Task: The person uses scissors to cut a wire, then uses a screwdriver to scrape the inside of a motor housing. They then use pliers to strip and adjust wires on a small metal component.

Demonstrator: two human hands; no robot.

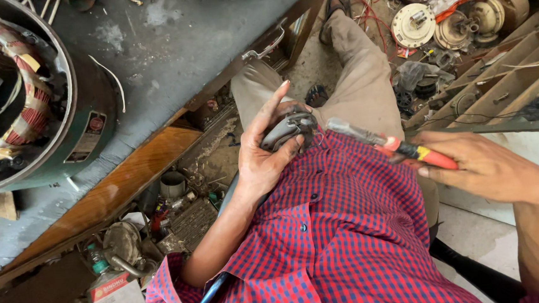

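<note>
The left hand [263, 155] is raised in front of the chest, palm toward the camera, fingers [275, 103] curled around a small grey part [287, 130] with dark metal and thin wires at its right end. The thumb presses on the part from below and the index finger stands up straight above it. The part sits above the lap, just over the red-and-blue checked shirt [344, 228].

The right hand [485, 168] holds pliers [395, 146] by their red and yellow handles, fingers wrapped shut around the grips. The grey metal nose points left toward the part, and its tip lies just beside the part's wire end; whether they touch I cannot tell.

To the left, the grey bench [179, 37] carries a large motor stator [32, 98] with a green housing and copper windings bound in red and white tape. A wooden board [120, 187] runs under the bench edge. Below it, on the floor, lie metal scraps, a small can [172, 185], a green-capped bottle [97, 258] and a white carton [117, 301]. At upper right, round motor parts [414, 25] and red wires lie beside a slatted wooden rack [504, 72]. The person's legs, in khaki trousers [358, 69], stretch toward them.
</note>
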